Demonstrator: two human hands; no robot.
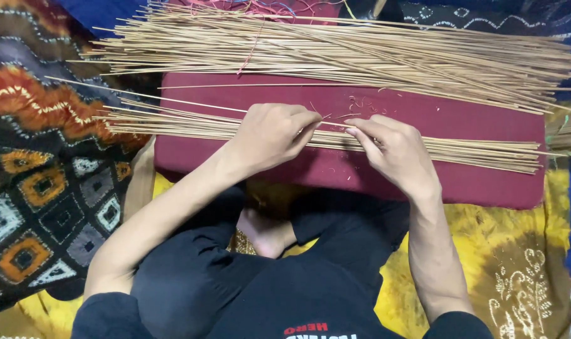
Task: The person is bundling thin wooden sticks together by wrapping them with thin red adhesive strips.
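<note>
A firm, flat maroon cushion (373, 169) with rounded corners lies across the person's lap and carries two lots of thin, straight, pale tan sticks, dry and smooth-looking like split bamboo. The larger heap (336, 53) fans across the cushion's far edge, its ends splayed out past both sides, with a few loose red threads (251, 53) draped over it. The nearer bundle (191, 124) runs lengthwise across the middle of the cushion, tighter on the right and looser at its left ends, where single sticks stray out over a patterned cloth (40, 188) of orange, black and grey diamonds. The left hand (270, 135) is curled nearly closed over the nearer bundle, thumb and forefinger pinching the end of a single stick (172, 100) that slants away to the left. The right hand (392, 150) is half closed, fingertips (354, 130) pressed together just beside the left thumb; it seems to nip the same stick or a fine shaving, though that is too small to tell. Tiny reddish scraps (361, 103) lie on the cushion just beyond the hands. A yellow printed cloth (518, 263) lies beneath the cushion.
</note>
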